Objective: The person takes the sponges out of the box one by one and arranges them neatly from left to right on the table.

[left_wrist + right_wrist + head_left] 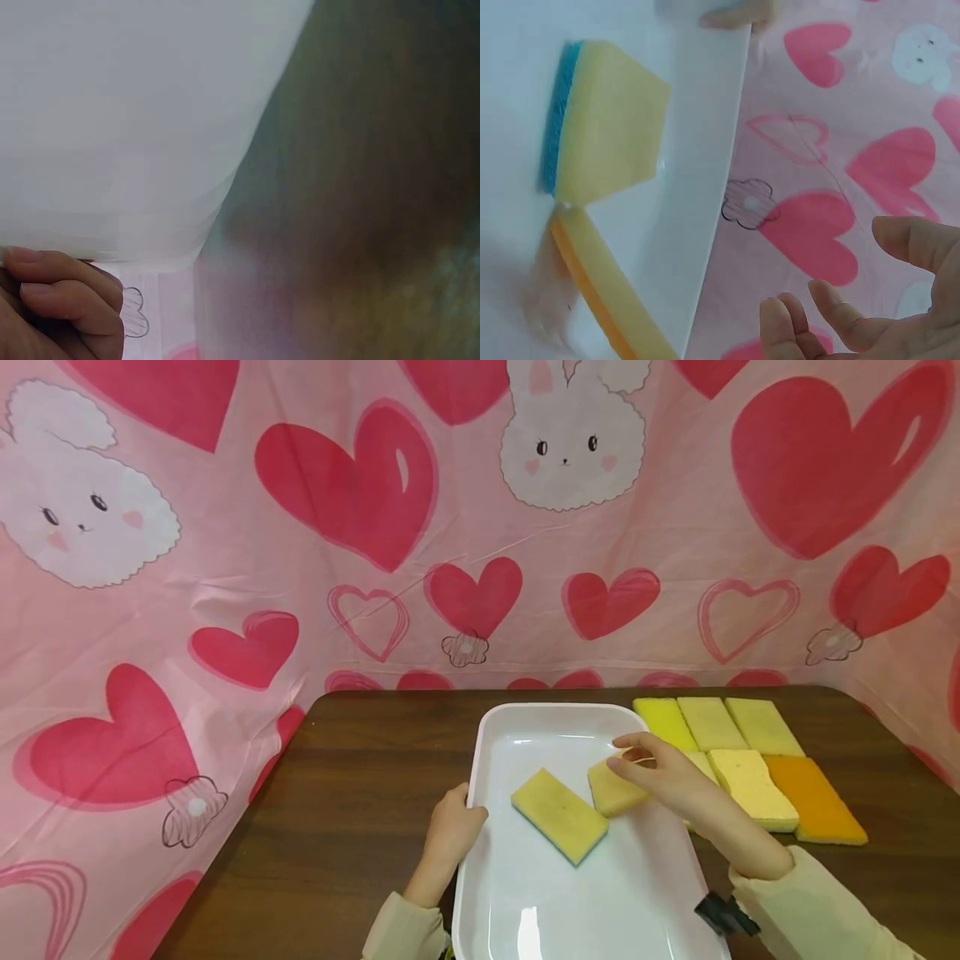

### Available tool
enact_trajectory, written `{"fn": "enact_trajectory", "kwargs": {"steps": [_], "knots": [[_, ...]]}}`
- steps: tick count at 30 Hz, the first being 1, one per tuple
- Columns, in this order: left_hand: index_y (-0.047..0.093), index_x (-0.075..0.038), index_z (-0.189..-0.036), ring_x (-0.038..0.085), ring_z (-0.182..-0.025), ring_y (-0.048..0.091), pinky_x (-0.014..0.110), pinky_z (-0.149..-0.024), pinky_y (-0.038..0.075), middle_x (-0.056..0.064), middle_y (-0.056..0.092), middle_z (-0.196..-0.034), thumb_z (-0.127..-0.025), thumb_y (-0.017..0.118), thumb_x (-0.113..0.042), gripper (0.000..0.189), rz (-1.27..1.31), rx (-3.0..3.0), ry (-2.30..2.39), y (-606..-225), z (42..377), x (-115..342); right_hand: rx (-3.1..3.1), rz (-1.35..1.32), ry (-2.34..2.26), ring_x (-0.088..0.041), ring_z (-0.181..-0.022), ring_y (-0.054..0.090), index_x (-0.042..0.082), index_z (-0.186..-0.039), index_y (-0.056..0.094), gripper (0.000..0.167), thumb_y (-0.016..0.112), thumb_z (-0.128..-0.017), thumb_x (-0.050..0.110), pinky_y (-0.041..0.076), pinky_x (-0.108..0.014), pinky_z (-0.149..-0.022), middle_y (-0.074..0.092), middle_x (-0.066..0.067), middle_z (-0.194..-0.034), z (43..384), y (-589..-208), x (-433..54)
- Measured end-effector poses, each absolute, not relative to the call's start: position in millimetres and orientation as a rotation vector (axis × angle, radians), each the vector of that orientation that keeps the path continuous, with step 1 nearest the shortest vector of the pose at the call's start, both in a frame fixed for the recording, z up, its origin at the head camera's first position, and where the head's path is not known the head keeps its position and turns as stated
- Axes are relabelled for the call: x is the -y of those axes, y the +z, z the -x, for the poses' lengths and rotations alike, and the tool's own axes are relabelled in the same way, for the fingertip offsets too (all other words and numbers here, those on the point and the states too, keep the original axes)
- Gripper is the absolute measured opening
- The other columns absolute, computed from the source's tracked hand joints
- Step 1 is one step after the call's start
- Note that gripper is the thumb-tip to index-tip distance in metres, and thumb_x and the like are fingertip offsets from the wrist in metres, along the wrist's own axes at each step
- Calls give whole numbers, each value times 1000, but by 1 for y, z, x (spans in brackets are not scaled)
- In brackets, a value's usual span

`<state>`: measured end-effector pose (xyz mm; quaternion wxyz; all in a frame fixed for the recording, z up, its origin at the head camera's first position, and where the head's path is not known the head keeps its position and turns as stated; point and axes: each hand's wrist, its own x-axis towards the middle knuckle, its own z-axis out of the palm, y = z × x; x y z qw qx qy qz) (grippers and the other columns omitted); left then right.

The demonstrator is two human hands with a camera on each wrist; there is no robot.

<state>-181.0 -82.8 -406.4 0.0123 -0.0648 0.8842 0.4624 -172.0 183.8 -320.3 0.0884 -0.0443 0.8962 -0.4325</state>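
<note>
A white tray [525, 893] lies on the dark wooden table, and my left hand [453, 827] grips its left rim. In the left wrist view, curled fingers [75, 296] are at the tray's edge. Two yellow sponges rest inside the tray. One sponge [558, 817] has a blue scouring layer, visible in the right wrist view. The other sponge [611, 789], with an orange layer, touches its corner and is partly hidden by my right hand [663, 772]. That hand hovers over the tray's right side, its fingers spread and holding nothing.
To the right of the tray, several sponges lie side by side on the table, among them a bright yellow sponge [666, 722], a wavy-edged pale sponge [752, 789] and an orange sponge [816, 799]. A pink heart-patterned cloth [480, 510] hangs behind the table [360, 793].
</note>
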Motion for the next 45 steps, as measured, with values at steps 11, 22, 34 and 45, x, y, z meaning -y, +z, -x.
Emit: {"fn": "enact_trajectory", "kwargs": {"steps": [11,22,34,45], "knots": [[64,1,-103,28,-86,61,42,-67,51,20,67,-105,-75,52,-7,32,198,-2734,1456,-406,181,83,-2622,120,-1264,-35,-108,52,-5,-129,48,50,59,-92,27,50,-42,-88,54,-25,-120,176,-334,-157],[63,2,-108,29,-87,61,43,-68,51,21,67,-107,-75,52,-7,36,198,-2733,1457,-405,181,83,-2595,84,-1199,-35,-108,52,-4,-127,50,43,59,-91,18,50,-43,-88,53,-27,-123,182,-345,-141],[63,2,-109,30,-88,61,43,-69,51,22,67,-107,-75,53,-7,37,200,-2728,1458,-406,182,83,-2607,109,-1042,-41,-111,51,-4,-125,51,49,67,-82,16,45,-53,-92,50,-31,-124,190,-365,-133],[63,2,-107,29,-86,61,43,-68,51,21,67,-106,-75,52,-7,35,203,-2720,1464,-406,181,83,-2648,49,-902,-30,-99,51,-1,-130,49,58,71,-79,15,47,-50,-90,51,-25,-123,191,-375,-129]]}}
